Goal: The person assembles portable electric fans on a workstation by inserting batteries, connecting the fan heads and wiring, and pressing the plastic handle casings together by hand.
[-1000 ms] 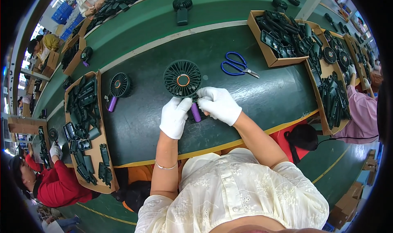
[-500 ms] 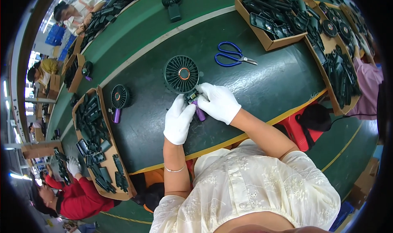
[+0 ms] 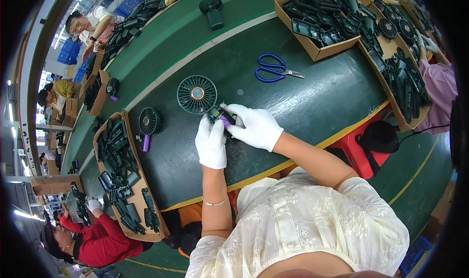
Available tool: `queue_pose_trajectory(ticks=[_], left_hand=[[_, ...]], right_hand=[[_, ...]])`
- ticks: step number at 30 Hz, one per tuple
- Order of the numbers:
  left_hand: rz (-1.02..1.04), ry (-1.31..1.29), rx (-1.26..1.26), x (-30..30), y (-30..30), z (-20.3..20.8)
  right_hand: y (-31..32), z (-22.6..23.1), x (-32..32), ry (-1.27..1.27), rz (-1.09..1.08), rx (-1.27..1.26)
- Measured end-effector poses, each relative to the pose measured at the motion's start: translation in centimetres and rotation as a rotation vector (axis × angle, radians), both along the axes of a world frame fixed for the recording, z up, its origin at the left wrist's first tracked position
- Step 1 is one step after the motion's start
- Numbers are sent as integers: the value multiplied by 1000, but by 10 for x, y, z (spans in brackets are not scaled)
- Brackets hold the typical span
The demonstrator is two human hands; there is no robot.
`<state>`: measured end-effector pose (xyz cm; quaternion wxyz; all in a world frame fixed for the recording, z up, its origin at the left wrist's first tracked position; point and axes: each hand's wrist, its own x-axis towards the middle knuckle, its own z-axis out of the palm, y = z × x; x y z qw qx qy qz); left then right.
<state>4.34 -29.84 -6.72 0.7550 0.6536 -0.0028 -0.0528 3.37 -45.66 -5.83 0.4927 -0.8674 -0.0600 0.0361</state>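
Both hands wear white gloves and meet at the open handle of a small dark green handheld fan [image 3: 197, 94]. Its round grille with an orange ring lies beyond my fingers. My left hand [image 3: 211, 142] is closed round the lower handle, partly hiding a purple battery cell [image 3: 225, 121]. Fingers of my right hand [image 3: 255, 125] pinch the handle and cell from the other side; the exact fingertip contact is hidden. A small circuit board [image 3: 215, 113] shows between the hands. To the left lies a second fan [image 3: 149, 121] with its own purple cell [image 3: 146, 143] exposed.
Blue-handled scissors [image 3: 271, 68] lie beyond my right hand. Cardboard boxes of dark green casings stand at left [image 3: 157, 224] and at right [image 3: 312, 53]. Another fan [image 3: 211, 13] rests on the green belt [image 3: 181, 27]. Co-workers sit at both sides, one in red [image 3: 110, 239].
The held fan has shifted left and turned a little, its grille tilting away leftward. Both hands moved slightly left with it. A co-worker at far left has raised an arm.
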Motion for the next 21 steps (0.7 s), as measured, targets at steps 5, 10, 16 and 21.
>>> queue_pose_trajectory(ticks=[5, 10, 16, 21], left_hand=[[-27, 4, -30, 2, 4, 1], [-27, 44, 113, -4, -4, 14], [-24, -70, -32, -2, 4, -2], [-67, -9, -237, -7, 4, 13]], right_hand=[[-8, 4, 6, 65, 64, 107], [-8, -13, 4, -99, -26, 102], [-14, 4, -10, -154, 0, -75], [-99, 60, 22, -714, -316, -399]])
